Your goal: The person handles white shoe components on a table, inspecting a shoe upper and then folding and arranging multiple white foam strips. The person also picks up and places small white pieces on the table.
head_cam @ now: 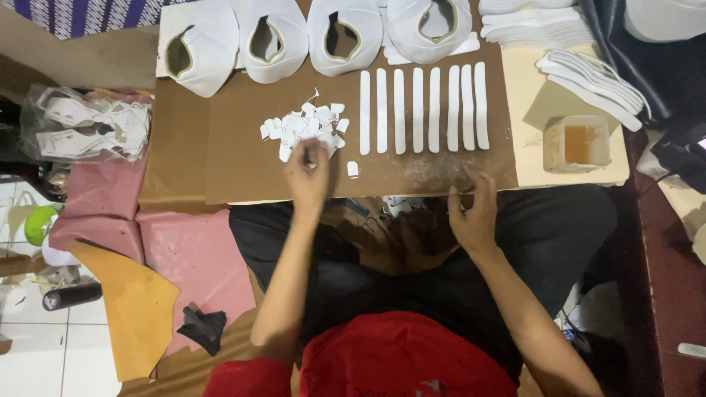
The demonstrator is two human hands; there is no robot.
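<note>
- At the near edge of the brown cardboard work board (243,162), left hand (309,173) reaches forward; fingertips bunched together at the lower rim of the heap of small white cut tabs (305,126). Grip looks pinched nearly closed, blurred; cannot tell whether a tab sits in it.
- One loose white tab (352,169) lies just beside the left hand, apart from the heap.
- Right hand (474,213) rests at the board's front edge, fingers curled down onto the surface, thumb tucked near forefinger; whether it has hold of anything cannot be made out.
- A scuffed, dusty patch on the board lies just ahead of the right hand.
- Beyond both hands: row of eight long white strips (423,109) laid side by side, upright and parallel, right of the heap.
- Far edge of board: four white shoe uppers (305,40) with tan-lined openings, in a line.
- Right of the board, on a pale tan sheet (526,158): clouded square plastic tub of amber liquid (577,143); fanned stack of white curved strips (592,77) behind it.
- Left side: clear plastic bag of white cut pieces (84,125) on pink sheet material (184,250); orange-tan leather piece (136,305), black scrap (202,327) and a dark cylinder (71,295) on the floor.
- Person sits cross-legged in dark trousers and a red shirt.
</note>
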